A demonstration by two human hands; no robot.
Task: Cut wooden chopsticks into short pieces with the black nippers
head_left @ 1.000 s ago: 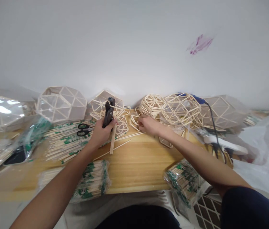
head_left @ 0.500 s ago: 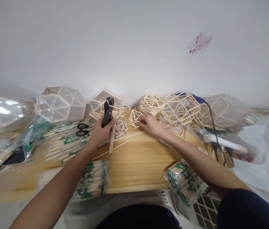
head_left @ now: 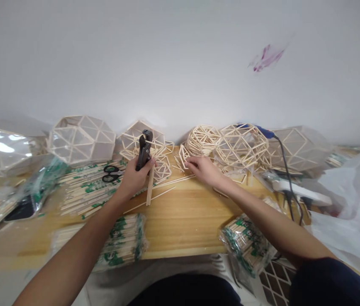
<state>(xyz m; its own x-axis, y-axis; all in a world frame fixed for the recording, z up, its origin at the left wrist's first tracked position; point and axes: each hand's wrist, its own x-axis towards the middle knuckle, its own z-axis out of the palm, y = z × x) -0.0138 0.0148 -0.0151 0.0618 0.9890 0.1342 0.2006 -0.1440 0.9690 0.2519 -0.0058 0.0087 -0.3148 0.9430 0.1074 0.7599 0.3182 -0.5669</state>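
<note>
Stick frame (head_left: 182,157) has tilted up at right fingers (head_left: 191,160).

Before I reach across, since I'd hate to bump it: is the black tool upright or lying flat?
Upright: the left hand grips the black tool low, its top standing above that hand.

Two bare hands, so that's one left hand (head_left: 137,172) and one right hand (head_left: 200,168), plus one black handheld tool (head_left: 144,149), one small pale-wood stick frame (head_left: 183,158) and one pair of black-handled scissors (head_left: 111,174). I get three film-covered faceted domes with wooden ribs (head_left: 82,139), one white plastic power strip (head_left: 302,193) and two black plugs (head_left: 307,203), but the loose pale wooden sticks (head_left: 180,180) overlap too much to count, sorry.
</note>
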